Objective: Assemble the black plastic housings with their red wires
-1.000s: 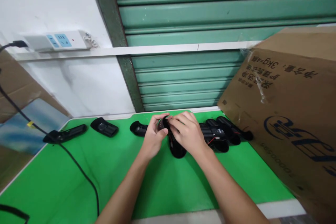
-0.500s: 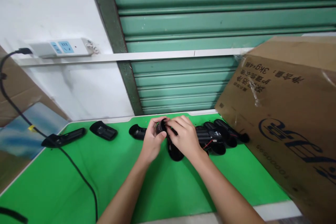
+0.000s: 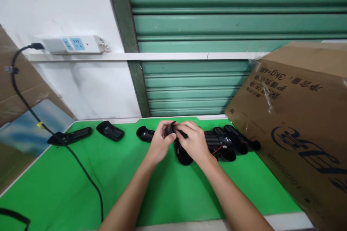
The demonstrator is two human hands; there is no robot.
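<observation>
My left hand [image 3: 162, 142] is wrapped round a small dark curved part [image 3: 170, 129] at the middle of the green table. Close on its right, my right hand [image 3: 193, 140] has its fingers pressed together at the edge of that part; any small piece between them is hidden. Below and between the hands lies a black housing [image 3: 184, 156], partly covered by my right hand. Another black shell [image 3: 145, 134] rests just left of my left hand. To the right, several black housings [image 3: 227, 154] lie in a pile, with a thin red wire among them.
Two more black shells [image 3: 110, 131] [image 3: 78, 134] lie at the back left of the green table [image 3: 108, 173]. A black cable [image 3: 84, 171] runs from a power strip [image 3: 81, 44] across the left side. A large cardboard box [image 3: 292, 122] leans over the right edge.
The whole view has shifted slightly, so table and wall sit a little farther right. Both hands keep nearly the same grip around the curved part.
</observation>
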